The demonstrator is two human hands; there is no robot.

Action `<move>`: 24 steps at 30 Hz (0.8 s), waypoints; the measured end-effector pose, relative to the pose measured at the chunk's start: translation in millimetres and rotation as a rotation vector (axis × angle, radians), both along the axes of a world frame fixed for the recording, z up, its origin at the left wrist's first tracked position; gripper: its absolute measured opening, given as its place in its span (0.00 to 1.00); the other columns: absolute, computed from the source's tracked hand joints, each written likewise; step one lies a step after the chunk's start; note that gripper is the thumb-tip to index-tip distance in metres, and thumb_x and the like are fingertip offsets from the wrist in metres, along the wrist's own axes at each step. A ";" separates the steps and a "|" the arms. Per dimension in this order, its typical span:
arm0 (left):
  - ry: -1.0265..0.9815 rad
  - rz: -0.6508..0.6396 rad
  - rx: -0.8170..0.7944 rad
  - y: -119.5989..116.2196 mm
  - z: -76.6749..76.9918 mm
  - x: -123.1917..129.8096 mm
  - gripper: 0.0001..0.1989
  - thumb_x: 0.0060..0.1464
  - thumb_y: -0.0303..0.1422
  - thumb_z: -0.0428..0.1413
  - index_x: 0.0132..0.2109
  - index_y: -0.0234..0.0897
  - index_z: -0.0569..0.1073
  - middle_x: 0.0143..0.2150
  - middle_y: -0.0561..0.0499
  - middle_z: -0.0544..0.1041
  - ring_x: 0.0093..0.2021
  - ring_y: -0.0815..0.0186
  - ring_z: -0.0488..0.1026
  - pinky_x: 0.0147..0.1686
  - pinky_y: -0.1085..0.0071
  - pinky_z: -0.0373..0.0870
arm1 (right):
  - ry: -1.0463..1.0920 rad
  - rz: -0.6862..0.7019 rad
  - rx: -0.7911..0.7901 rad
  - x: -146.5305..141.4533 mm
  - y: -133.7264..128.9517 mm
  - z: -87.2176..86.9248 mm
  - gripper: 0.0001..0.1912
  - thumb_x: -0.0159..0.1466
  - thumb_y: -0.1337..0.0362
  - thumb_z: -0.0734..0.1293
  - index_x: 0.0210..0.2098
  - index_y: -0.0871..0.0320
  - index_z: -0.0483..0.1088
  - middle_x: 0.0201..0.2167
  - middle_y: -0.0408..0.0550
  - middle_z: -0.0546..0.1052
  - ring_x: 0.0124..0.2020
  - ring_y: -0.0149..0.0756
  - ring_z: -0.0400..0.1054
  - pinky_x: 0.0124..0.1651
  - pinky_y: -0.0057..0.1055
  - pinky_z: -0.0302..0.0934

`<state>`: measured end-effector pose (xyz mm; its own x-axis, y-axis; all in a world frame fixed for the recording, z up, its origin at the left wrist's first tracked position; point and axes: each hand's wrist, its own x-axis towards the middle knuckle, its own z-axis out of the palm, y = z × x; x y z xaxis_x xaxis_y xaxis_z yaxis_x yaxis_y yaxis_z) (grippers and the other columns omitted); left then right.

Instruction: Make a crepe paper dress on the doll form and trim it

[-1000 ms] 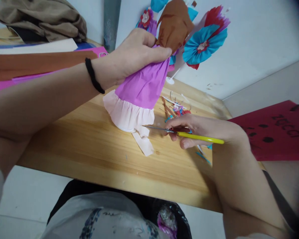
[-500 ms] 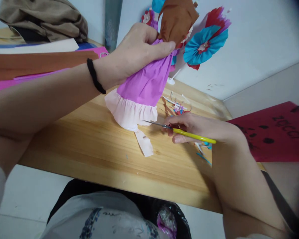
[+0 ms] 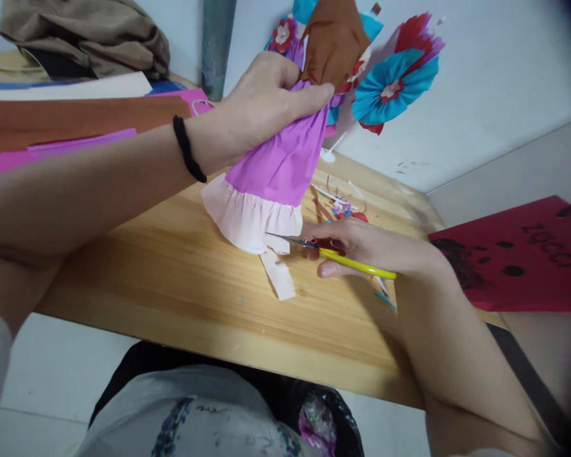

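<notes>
My left hand (image 3: 280,105) grips a paper doll (image 3: 280,162) near its middle. The doll has a brown crepe-paper top, a purple skirt and a gathered pale pink ruffle (image 3: 250,212) at the hem, hanging over the table. In my right hand (image 3: 349,244) are scissors with yellow handles (image 3: 356,264), fingers closed around them. Their blades lie at the ruffle's lower edge, with pale paper on both sides of the metal. A trimmed strip of pale pink paper (image 3: 278,276) hangs or lies just below the ruffle; I cannot tell whether it is still attached.
Paper flowers (image 3: 393,89) stand behind the doll. Small paper scraps (image 3: 340,206) lie on the wooden table (image 3: 171,285). A red bag (image 3: 518,254) is at the right, coloured paper sheets (image 3: 76,124) and brown cloth (image 3: 85,38) at the left. A black-lined bin (image 3: 328,419) sits below the table edge.
The scissors have moved slightly left, further into the ruffle's lower edge, and a flap of pale paper now shows below the blades. My left hand still holds the doll, nearly unmoved.
</notes>
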<state>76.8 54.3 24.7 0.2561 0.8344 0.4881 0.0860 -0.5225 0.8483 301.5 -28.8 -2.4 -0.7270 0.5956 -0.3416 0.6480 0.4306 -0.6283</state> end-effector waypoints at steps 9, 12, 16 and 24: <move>-0.178 -0.188 -0.154 -0.3 -1.8 -1.8 0.21 0.65 0.25 0.57 0.23 0.32 0.63 0.21 0.58 0.60 0.22 0.81 0.57 0.21 0.81 0.50 | 0.000 -0.037 -0.064 -0.5 0.0 0.2 0.30 0.63 0.39 0.69 0.47 0.61 0.74 0.34 0.45 0.73 0.32 0.32 0.63 0.33 0.28 0.57; -0.219 -0.237 -0.172 0.5 -4.0 -1.3 0.18 0.65 0.24 0.56 0.25 0.30 0.65 0.23 0.57 0.62 0.23 0.80 0.60 0.22 0.81 0.53 | 0.031 -0.021 -0.074 -1.4 -0.2 0.4 0.30 0.63 0.40 0.69 0.47 0.62 0.74 0.34 0.45 0.73 0.33 0.32 0.64 0.34 0.28 0.58; -0.227 -0.271 -0.188 2.4 -6.6 -0.9 0.15 0.66 0.25 0.56 0.28 0.28 0.68 0.23 0.57 0.61 0.24 0.78 0.61 0.25 0.80 0.57 | 0.061 0.001 -0.093 -4.2 -0.9 2.0 0.31 0.63 0.40 0.69 0.49 0.62 0.75 0.36 0.46 0.74 0.33 0.32 0.64 0.35 0.28 0.58; -0.267 -0.281 -0.209 3.5 -6.9 -0.9 0.17 0.65 0.24 0.56 0.26 0.29 0.67 0.23 0.55 0.64 0.23 0.79 0.62 0.23 0.80 0.55 | 0.114 0.006 -0.143 -4.5 -2.4 2.0 0.30 0.63 0.40 0.69 0.46 0.63 0.75 0.34 0.45 0.72 0.32 0.30 0.62 0.34 0.27 0.57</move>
<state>76.0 57.8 17.8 0.3753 0.8379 0.3964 -0.2715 -0.3095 0.9113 296.9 -31.2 -0.4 -0.7693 0.5422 -0.3379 0.5669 0.3356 -0.7523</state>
